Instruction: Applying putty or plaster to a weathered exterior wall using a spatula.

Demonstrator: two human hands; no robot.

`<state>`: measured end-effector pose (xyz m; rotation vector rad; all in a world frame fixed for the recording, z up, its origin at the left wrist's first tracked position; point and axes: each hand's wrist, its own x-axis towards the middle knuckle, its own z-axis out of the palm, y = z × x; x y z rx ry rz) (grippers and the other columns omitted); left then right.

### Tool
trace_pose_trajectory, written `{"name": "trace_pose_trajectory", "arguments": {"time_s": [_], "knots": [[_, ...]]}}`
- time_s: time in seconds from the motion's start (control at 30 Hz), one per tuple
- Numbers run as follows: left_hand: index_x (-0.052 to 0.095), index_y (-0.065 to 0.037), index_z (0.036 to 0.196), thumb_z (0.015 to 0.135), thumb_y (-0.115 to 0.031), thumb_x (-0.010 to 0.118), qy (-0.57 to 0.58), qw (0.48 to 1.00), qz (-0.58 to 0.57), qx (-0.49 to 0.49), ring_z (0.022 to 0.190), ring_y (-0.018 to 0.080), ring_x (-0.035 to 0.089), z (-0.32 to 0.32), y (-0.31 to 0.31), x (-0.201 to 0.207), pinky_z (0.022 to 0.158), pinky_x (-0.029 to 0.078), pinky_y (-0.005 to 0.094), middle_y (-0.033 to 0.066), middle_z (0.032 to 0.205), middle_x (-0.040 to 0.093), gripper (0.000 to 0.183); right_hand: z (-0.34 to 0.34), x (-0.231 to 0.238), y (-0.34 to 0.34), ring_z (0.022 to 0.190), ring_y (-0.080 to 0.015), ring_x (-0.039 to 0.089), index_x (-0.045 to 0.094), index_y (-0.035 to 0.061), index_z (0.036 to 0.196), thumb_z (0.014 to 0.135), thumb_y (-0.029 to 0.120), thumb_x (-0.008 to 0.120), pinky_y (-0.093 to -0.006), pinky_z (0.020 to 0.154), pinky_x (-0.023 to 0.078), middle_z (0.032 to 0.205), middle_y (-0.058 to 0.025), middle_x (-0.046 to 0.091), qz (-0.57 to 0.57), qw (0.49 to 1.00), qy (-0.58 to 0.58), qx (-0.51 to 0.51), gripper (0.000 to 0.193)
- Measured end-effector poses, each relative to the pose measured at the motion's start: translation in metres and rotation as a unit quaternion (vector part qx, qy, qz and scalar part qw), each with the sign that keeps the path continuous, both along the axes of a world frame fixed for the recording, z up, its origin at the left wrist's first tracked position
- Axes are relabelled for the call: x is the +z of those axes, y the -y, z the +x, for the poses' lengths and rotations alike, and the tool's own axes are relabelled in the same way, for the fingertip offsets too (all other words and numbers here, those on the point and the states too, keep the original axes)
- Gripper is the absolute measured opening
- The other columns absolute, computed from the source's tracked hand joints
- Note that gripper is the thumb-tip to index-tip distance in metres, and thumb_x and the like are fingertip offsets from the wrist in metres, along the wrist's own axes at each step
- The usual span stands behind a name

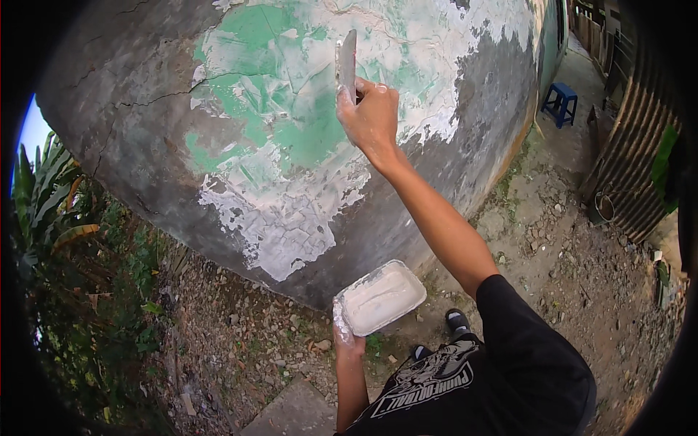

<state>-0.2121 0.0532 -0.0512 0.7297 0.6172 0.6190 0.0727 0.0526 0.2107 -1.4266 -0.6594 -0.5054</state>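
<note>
A grey wall [156, 145] carries a patch of green paint partly covered with white filler. My right hand [372, 120] is raised in front of that patch, its fingers closed round a putty knife [350, 65]. The blade points upward and lies close to the wall; I cannot tell whether it touches. Lower down, my left hand [345, 325] grips the left end of a shallow white tray [416, 280]. Creamy white putty [382, 296] covers the tray's bottom. White smears coat the fingers of both hands.
A blue stool [559, 104] stands by the passage at the upper right. Corrugated metal sheeting [636, 145] leans along the right side, with a small bucket [603, 207] at its foot. Green plants [58, 203] grow at the left. Stony ground [240, 327] lies below the wall.
</note>
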Motion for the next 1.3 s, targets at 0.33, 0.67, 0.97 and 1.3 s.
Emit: {"name": "trace_pose_trajectory", "arguments": {"time_s": [0.33,0.67,0.97,1.3], "knots": [[0.051,-0.004,0.126,0.098,-0.039,0.039,-0.005,0.998,-0.017,0.053,0.11,0.0275,0.057,-0.018,-0.011,0.005,0.095,0.047,0.0417,0.0112,0.123,0.059,0.046,0.033,0.057,-0.037,0.056,-0.0312,0.061,0.066,0.0139,0.104,0.075,0.011,0.057,-0.0428,0.05,0.048,0.066,-0.0109,0.063,-0.124,0.945,0.244,-0.178,0.03],[0.051,-0.004,0.126,0.096,-0.043,0.041,-0.041,0.998,-0.009,0.055,0.108,0.0288,0.059,0.006,-0.019,-0.002,0.092,0.05,0.0435,0.0116,0.123,0.059,0.05,0.028,0.012,-0.023,0.052,-0.0274,0.059,0.063,0.0186,0.113,0.077,0.008,0.059,-0.038,0.047,0.046,0.07,-0.0075,0.065,-0.086,0.961,0.264,0.001,0.038],[0.052,-0.005,0.126,0.096,-0.043,0.041,-0.024,0.999,-0.023,0.018,0.11,0.0268,0.058,0.032,-0.01,0.001,0.095,0.047,0.042,0.0105,0.123,0.059,0.049,0.027,0.014,-0.043,0.054,-0.0248,0.062,0.063,0.0096,0.112,0.076,0.01,0.057,-0.0385,0.046,0.048,0.068,-0.008,0.065,-0.158,0.93,0.314,-0.104,0.037],[0.051,-0.005,0.127,0.097,-0.044,0.04,-0.012,1.0,-0.009,0.023,0.114,0.0249,0.055,0.035,-0.008,0.002,0.099,0.044,0.0393,0.0093,0.125,0.057,0.051,0.018,0.052,-0.014,0.051,-0.029,0.061,0.067,0.0108,0.094,0.082,0.013,0.055,-0.0405,0.045,0.046,0.059,-0.0132,0.06,-0.054,0.933,0.355,-0.016,0.017]]}}
